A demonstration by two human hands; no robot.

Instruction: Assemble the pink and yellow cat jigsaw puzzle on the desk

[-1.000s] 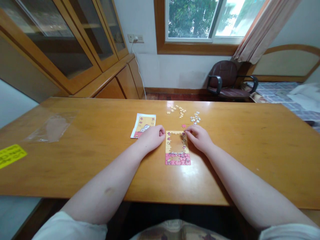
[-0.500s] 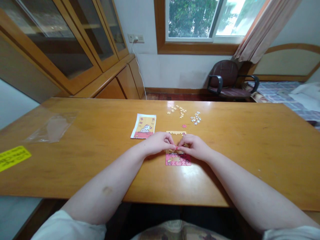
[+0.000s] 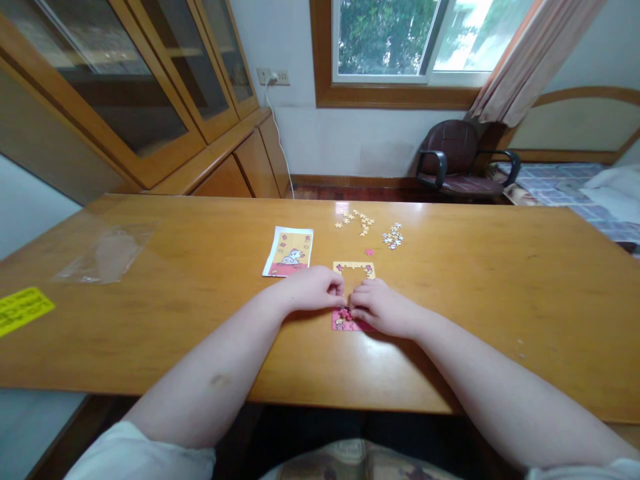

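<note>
A partly assembled jigsaw puzzle (image 3: 354, 266), yellow at the top and pink at the bottom, lies on the wooden table. My left hand (image 3: 317, 289) rests at its left side with the fingers curled together; any object inside is hidden. My right hand (image 3: 383, 307) covers the lower right of the puzzle, its fingers pinching a small pink puzzle piece (image 3: 346, 313) over the pink part. A loose pink piece (image 3: 369, 252) lies above the puzzle. Farther back are several yellow pieces (image 3: 364, 223) and a pile of whitish pieces (image 3: 393, 237).
A picture card (image 3: 289, 253) with a white animal lies left of the puzzle. Farther left are a clear plastic bag (image 3: 107, 255) and a yellow label (image 3: 24, 310). Beyond the table (image 3: 200, 233) stand a chair (image 3: 453, 157) and a cabinet.
Both hands were together over the puzzle's middle. My right hand has moved down toward the pink part with the pink piece, and my left hand has drawn slightly left.
</note>
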